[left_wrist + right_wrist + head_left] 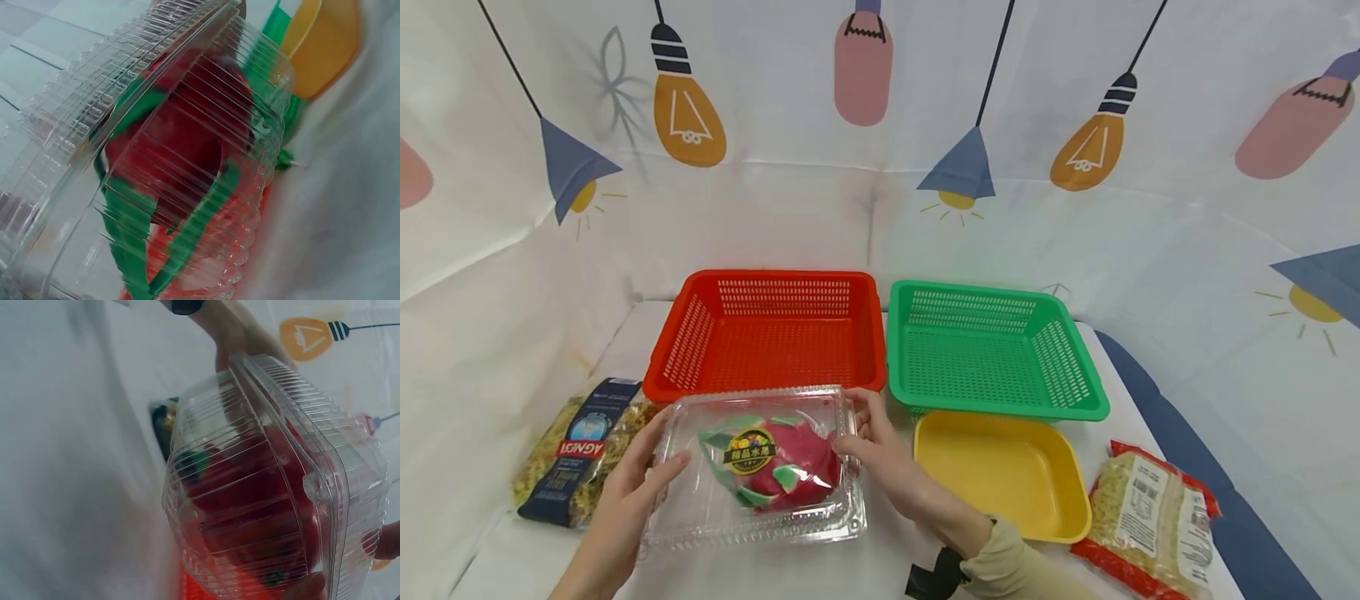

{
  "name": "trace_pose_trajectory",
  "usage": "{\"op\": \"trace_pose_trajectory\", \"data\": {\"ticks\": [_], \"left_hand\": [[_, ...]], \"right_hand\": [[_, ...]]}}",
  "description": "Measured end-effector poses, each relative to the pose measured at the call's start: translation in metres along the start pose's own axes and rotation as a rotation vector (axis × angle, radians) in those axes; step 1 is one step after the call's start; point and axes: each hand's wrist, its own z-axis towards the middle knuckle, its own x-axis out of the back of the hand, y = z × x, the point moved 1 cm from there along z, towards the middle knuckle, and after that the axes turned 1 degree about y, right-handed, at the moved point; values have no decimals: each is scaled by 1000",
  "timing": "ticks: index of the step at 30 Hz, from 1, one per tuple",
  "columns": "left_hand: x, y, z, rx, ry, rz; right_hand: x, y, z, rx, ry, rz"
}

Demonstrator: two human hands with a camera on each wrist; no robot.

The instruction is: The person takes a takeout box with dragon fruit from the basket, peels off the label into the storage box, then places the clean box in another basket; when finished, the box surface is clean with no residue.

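A clear plastic clamshell box is held between both hands above the front of the table. Inside it lies a pink dragon fruit with green scales, under a black and gold label on the lid. My left hand grips the box's left side, thumb over the top. At the right edge my right hand pinches the rim, thumb on the lid. In the right wrist view the box appears closed, and the fruit shows through its ribbed wall in the left wrist view.
Behind the box stand a red basket and a green basket. A yellow tray sits before the green one. Pasta bags lie at the left and right. A patterned cloth hangs behind.
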Motion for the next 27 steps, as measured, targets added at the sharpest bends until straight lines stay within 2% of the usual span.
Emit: {"op": "trace_pose_trajectory", "data": {"ticks": [6, 15, 21, 27], "left_hand": [[2, -22, -1, 20, -4, 99], [4, -46, 10, 31, -3, 58], [7, -56, 19, 36, -12, 31], [7, -61, 25, 32, 11, 18]], "right_hand": [[-7, 18, -5, -26, 0, -14], [-14, 40, 2, -80, -22, -44], [-15, 49, 8, -102, -21, -66], [-15, 53, 14, -98, -17, -74]]}}
